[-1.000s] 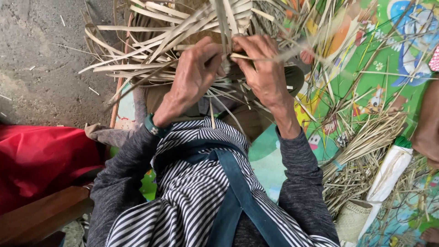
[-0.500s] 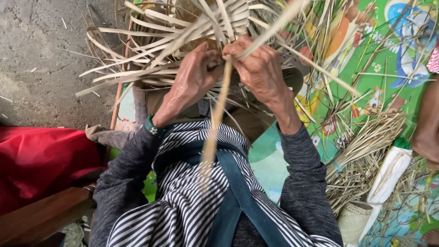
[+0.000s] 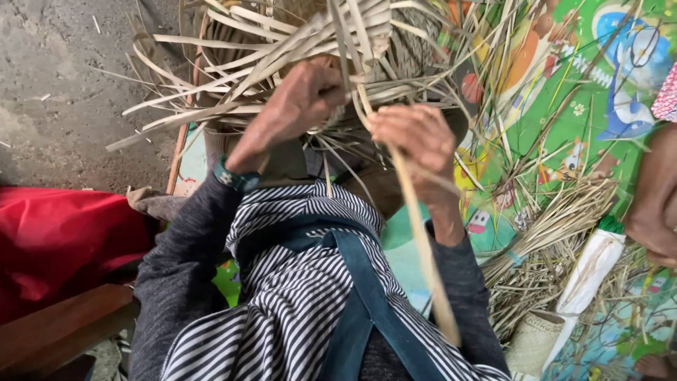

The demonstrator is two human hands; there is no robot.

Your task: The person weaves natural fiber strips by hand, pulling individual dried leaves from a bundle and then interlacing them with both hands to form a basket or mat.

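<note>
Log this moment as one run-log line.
left hand: grips woven strips | right hand: pulls one long strip toward body | bundle of strips: on mat

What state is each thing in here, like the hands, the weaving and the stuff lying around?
Left hand: closed on the woven piece.
Right hand: gripping a long strip.
Long strip: pulled out straight toward the person.
Woven piece: unfinished, loose ends sticking out.
Bundle of strips: lying on the mat.
</note>
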